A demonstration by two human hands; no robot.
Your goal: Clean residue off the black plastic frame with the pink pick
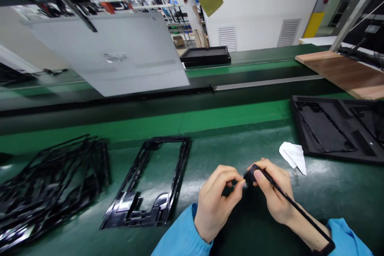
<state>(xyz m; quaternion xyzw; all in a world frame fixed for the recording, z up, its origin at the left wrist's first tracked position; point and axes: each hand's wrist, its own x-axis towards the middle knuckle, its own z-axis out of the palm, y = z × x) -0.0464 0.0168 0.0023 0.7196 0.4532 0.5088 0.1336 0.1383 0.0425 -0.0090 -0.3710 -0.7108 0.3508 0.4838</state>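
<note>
My right hand (274,194) grips a thin black plastic frame (295,205), seen nearly edge-on, its long side running down along my forearm. Thumb and fingers press on the frame's upper end. At that same end my left hand (220,196) is closed in a pinch, the fingertips against or very near the dark corner. What lies between those fingertips is too small to make out. Left of my hands, flat on the green bench, rests a stack of similar black frames (177,172). A crumpled white wipe (294,156) lies beyond my right hand.
A larger heap of black frames (57,184) covers the far left. At right sits a black foam tray (327,154) holding frames. A wooden board (345,72), a black tray (207,57) and a hanging white panel (120,56) are farther back. A person stands in the background.
</note>
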